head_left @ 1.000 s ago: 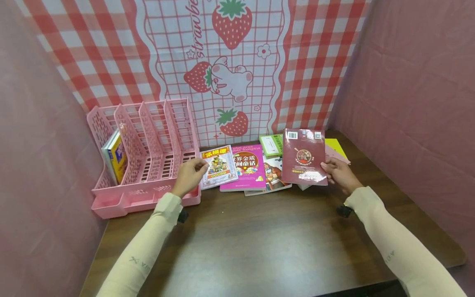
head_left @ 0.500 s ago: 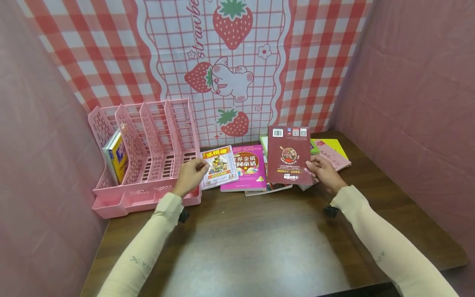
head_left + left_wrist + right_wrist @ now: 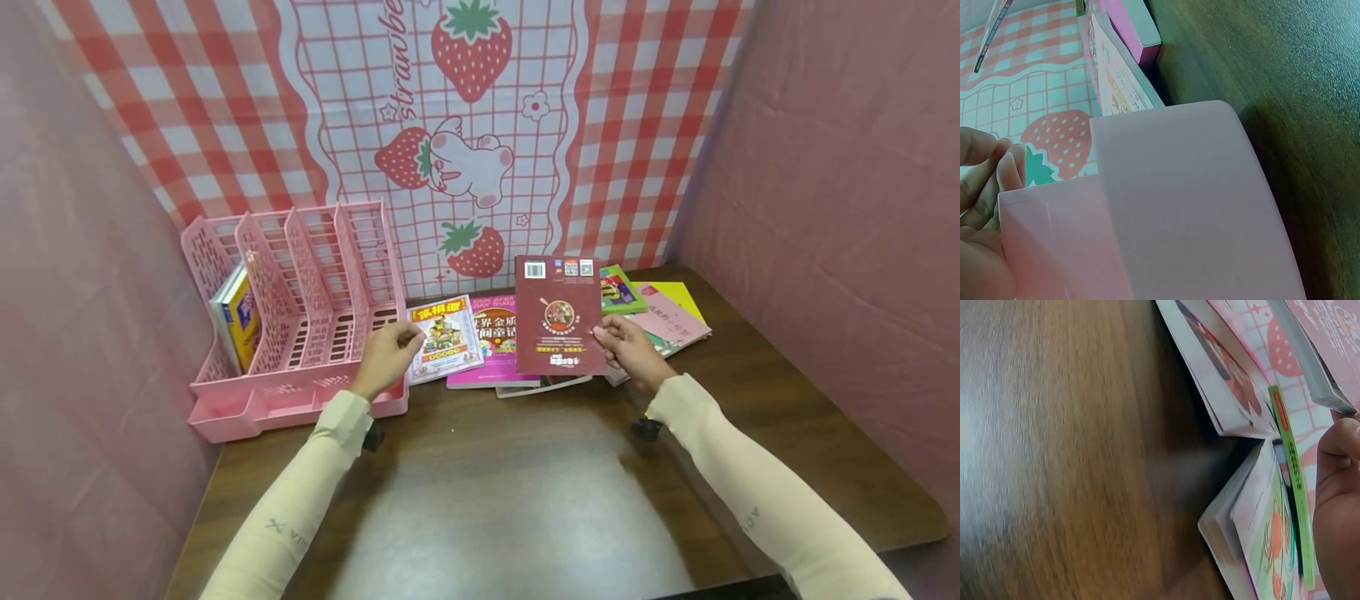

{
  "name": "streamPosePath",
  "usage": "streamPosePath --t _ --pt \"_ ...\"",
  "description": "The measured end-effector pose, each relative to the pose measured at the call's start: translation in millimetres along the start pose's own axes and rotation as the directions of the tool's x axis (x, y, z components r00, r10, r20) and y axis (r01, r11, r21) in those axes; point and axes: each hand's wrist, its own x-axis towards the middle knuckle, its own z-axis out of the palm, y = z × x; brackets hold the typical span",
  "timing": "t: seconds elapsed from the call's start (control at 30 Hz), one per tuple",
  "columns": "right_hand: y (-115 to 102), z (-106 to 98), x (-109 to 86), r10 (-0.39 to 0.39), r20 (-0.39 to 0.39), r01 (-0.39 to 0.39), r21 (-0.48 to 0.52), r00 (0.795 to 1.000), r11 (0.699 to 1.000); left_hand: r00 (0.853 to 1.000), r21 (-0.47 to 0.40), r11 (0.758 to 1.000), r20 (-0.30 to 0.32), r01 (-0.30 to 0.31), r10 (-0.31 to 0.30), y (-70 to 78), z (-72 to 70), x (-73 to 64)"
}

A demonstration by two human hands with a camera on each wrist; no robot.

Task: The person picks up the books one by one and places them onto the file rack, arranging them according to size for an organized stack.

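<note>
My right hand (image 3: 636, 350) pinches a dark red book (image 3: 558, 325) by its lower right edge, thumb in front. Its back cover, with a barcode and round picture, faces me, held upright above the other books. My left hand (image 3: 386, 358) stays by the right front side of a pink file rack (image 3: 300, 383), fingers loosely curled with nothing seen between them. In the left wrist view the left fingers (image 3: 1013, 165) are close to a pink rack panel (image 3: 1060, 237); whether they touch it is unclear.
A thin comic book (image 3: 444, 337) and a magenta book (image 3: 483, 375) lie right of the rack. Further right are a green book (image 3: 624, 292), a pink book (image 3: 671, 318) and a yellow one (image 3: 682, 293). Books (image 3: 240, 317) stand in the rack's leftmost slot.
My right hand has carried the dark red book leftward, uncovering the green and pink books and covering part of the magenta one. The left hand has barely moved.
</note>
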Motion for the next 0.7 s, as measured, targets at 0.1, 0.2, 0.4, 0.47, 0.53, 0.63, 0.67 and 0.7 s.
streamPosePath --t 0.1,0.2,0.4,0.47,0.53,0.63,0.67,0.7 --pt "-2 6 0.6 -0.012 0.006 0.012 0.004 1.0 1.0 1.0 0.004 1.0 -0.001 -0.004 0.004 -0.3 0.2 -0.4" --pt "-2 10 0.8 -0.02 0.009 0.019 0.015 1.0 1.0 1.0 0.014 1.0 0.003 -0.004 0.004 -0.1 0.5 -0.7" --pt "-2 20 1.5 -0.016 0.007 0.016 0.039 1.0 0.999 0.999 0.024 1.0 0.032 -0.01 0.009 3.4 0.9 -0.2" --pt "-3 24 1.5 -0.017 0.015 0.016 0.051 1.0 0.999 0.999 0.03 0.999 0.046 -0.009 0.008 4.7 1.1 -0.1" --pt "-3 28 1.7 -0.016 0.026 0.015 0.07 1.0 0.997 0.998 0.031 1.0 0.06 0.0 -0.002 6.1 1.4 -0.3" --pt "-4 35 2.0 -0.017 0.038 0.014 0.094 0.999 0.995 0.996 0.04 0.999 0.088 0.014 -0.017 8.2 2.2 -0.7" --pt "-5 37 2.2 -0.017 0.038 0.013 0.1 0.999 0.995 0.995 0.04 0.999 0.097 0.013 -0.017 8.7 2.6 -0.7" --pt "-5 39 2.4 -0.017 0.04 0.013 0.101 0.999 0.995 0.994 0.045 0.999 0.105 0.011 -0.015 9.4 3.0 -0.9"
